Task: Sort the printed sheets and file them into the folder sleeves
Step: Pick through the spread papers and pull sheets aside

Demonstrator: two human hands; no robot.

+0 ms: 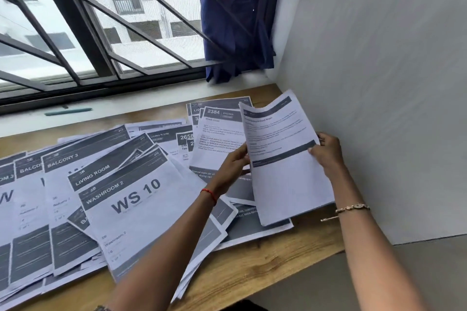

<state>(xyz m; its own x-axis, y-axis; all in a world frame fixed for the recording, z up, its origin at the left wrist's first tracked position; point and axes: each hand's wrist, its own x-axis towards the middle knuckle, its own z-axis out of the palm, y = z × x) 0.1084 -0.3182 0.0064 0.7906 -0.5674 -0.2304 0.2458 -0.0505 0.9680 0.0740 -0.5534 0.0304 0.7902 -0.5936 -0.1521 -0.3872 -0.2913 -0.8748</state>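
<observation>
At the far left a loose spread of white printed sheets with dark grey header bands (pixel 30 209) overlaps across the light wooden desk (pixel 265 265), and beyond it a slim teal pen (pixel 68 111) lies on the pale window sill. Moving right, the sheet headed WASHROOM 2, WS 10 (pixel 134 199) lies on top, partly covering neighbours headed LIVING ROOM and BALCONY 3. Right again, a text-filled sheet numbered 2384 (pixel 214 134) lies flat just beyond the left hand (pixel 233 163), which wears a red thread band (pixel 209 194) at the wrist. That hand's fingers (pixel 242 153) are curled onto the left edge of the held white sheet (pixel 285 179), which looks like a thin bundle rather than one leaf, though I cannot be sure. It is raised and tilted over the right end of the spread, close to the grey wall (pixel 379 83). Its long axis runs from the person up and away toward the corner, printed face to the camera. The right hand (pixel 328 153), with a gold chain bracelet (pixel 352 208), grips the opposite edge, thumb on the front and fingers behind. No folder shows anywhere, so sorting seems the step in hand. Every candidate pile lies to the left of the held white sheet, on the left hand's side, so I judge that hand the nearer one for laying it down.
</observation>
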